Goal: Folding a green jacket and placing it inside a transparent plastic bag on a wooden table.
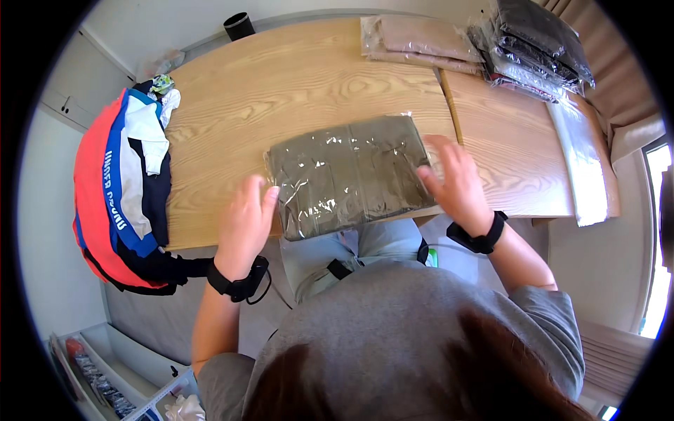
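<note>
My left hand and right hand, both flat with fingers loosely spread, press the two short ends of an olive-brown folded garment in a clear plastic bag lying at the near edge of the wooden table, between them.

Wooden table, pale wall, bright window, beige curtain

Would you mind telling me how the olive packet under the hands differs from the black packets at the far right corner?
The olive packet lies alone and flat at the near edge; the black packets form a stack. The olive one has the left hand and right hand at its ends; the black ones are untouched. Both are folded cloth in clear plastic bags on the wooden table.
</note>
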{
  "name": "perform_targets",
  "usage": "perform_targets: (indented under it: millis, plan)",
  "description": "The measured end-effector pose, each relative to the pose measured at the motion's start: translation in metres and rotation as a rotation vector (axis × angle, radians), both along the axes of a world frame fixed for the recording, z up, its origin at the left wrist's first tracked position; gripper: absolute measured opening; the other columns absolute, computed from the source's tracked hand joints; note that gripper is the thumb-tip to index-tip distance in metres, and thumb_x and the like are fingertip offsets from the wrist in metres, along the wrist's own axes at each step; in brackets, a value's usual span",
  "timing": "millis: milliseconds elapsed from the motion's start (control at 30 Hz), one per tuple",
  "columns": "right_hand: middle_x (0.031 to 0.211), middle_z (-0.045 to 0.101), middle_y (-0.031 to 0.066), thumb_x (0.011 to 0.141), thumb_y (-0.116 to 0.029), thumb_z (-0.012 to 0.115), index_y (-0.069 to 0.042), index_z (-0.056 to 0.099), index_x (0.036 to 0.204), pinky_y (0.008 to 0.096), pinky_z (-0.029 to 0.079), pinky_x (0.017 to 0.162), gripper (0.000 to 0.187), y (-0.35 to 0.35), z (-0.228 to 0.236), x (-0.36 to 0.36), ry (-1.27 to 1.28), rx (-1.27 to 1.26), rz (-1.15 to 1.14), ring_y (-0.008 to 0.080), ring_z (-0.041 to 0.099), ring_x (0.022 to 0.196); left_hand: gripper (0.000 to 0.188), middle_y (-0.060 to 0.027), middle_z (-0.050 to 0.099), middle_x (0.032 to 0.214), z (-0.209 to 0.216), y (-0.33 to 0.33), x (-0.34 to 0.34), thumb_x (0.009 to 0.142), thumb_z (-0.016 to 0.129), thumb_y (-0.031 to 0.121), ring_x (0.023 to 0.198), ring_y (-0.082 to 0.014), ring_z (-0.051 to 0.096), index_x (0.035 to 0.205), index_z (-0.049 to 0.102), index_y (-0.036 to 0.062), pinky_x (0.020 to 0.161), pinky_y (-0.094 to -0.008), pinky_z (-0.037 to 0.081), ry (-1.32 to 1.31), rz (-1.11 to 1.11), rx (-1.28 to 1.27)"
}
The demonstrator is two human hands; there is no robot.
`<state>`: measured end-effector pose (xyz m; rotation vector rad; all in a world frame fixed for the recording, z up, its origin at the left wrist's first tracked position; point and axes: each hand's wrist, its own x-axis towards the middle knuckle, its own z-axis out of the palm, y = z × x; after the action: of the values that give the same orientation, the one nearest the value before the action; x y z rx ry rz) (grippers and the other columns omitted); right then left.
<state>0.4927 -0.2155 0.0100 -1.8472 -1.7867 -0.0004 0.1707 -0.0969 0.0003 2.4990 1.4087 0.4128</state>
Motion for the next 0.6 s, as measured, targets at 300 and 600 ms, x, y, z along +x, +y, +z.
perform_targets:
  millis: [300,600]
  plan:
    - [0.149,0.029,0.0096,0.086,-0.059,0.048,-0.03,0.034,0.143,0.0588,0.022,0.107,0.066,0.03,-0.022,-0.022,-0.401,-0.22,0.471,0.0321,0.027,0.137,0.075,-0.0146,0.019,0.153,-0.008,0.015,0.045,0.085,0.05,0.053,0.142,-0.0328,0.014,0.145,0.029,0.0137,0.11,-0.0572,0.014,0.256,-0.711,0.102]
    - [0.149,0.029,0.0108,0.085,-0.059,0.049,-0.028,0.039,0.14,0.0617,0.022,0.105,0.064,0.043,-0.02,-0.02,-0.301,-0.371,0.522,0.0357,0.025,0.137,0.071,-0.0145,0.021,0.152,-0.014,0.023,0.047,0.085,0.051,0.055,0.141,-0.035,0.016,0.143,0.034,0.0171,0.107,-0.0608,0.015,0.204,-0.723,-0.031]
